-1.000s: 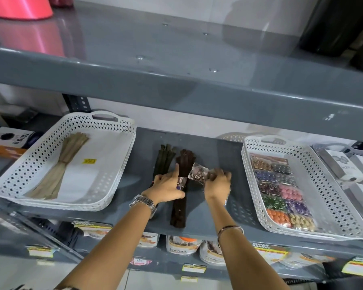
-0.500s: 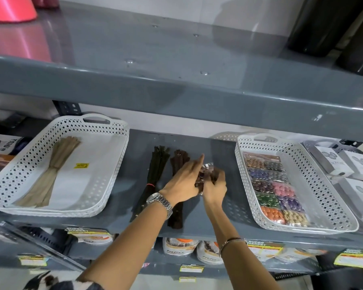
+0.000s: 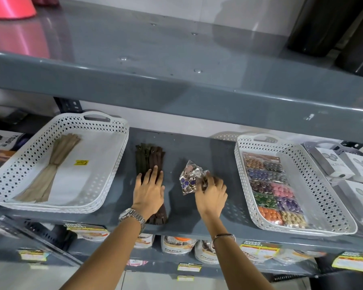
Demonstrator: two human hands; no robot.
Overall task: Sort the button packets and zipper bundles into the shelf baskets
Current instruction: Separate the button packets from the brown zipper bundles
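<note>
On the grey shelf (image 3: 197, 147), the left white basket (image 3: 105, 197) sits at about nine o'clock from the hands; it has a lattice wall and a handle slot, and holds one beige zipper bundle (image 3: 50, 170) lying lengthwise, pinched at its middle, beside a small yellow tag (image 3: 81, 162). Just beside this basket, on bare shelf, lie two dark zipper bundles (image 3: 150, 158) side by side, one olive, one brown. The left hand (image 3: 148, 192) rests flat on them with fingers spread, a metal watch (image 3: 132, 215) on its wrist. At three o'clock from it, the right hand (image 3: 212, 194) pinches a clear crinkled button packet (image 3: 190, 178) showing blue and pinkish buttons, held just above the shelf. Further right, the right white basket (image 3: 331, 197) holds button packets (image 3: 275, 187) laid in two rows: copper, grey, blue, pink, green, purple, orange, cream.
</note>
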